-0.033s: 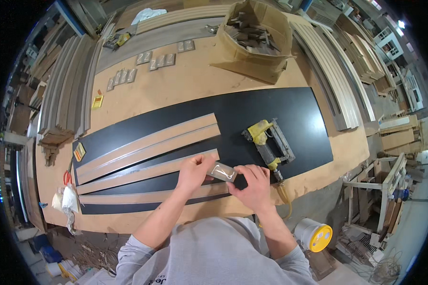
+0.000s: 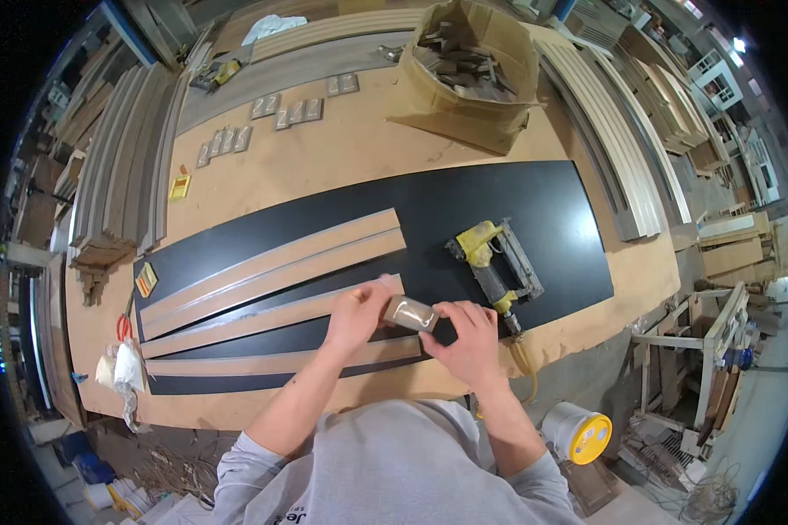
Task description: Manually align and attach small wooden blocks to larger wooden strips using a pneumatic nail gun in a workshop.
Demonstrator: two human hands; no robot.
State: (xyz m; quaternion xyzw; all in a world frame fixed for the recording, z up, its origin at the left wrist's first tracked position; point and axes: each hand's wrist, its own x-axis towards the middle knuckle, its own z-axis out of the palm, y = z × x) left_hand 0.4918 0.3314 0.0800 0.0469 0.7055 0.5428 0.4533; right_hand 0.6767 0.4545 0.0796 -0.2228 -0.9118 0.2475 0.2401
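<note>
My left hand (image 2: 355,315) and my right hand (image 2: 468,337) together grip a small brown moulded wood block (image 2: 410,312), one hand at each end. They hold it just above the near end of a long black panel (image 2: 543,206) lying on the workbench. Several long pale wood strips (image 2: 271,262) lie lengthwise on the panel, and one strip passes under my hands. A yellow nail gun (image 2: 495,262) rests on the panel just right of my right hand, with its hose running off the near edge.
A cardboard box of wood offcuts (image 2: 468,70) stands at the far side. Rows of small moulded blocks (image 2: 280,114) lie beyond the panel. Stacked mouldings lie at the left (image 2: 123,166) and right (image 2: 613,131). A yellow-lidded bucket (image 2: 578,433) sits on the floor.
</note>
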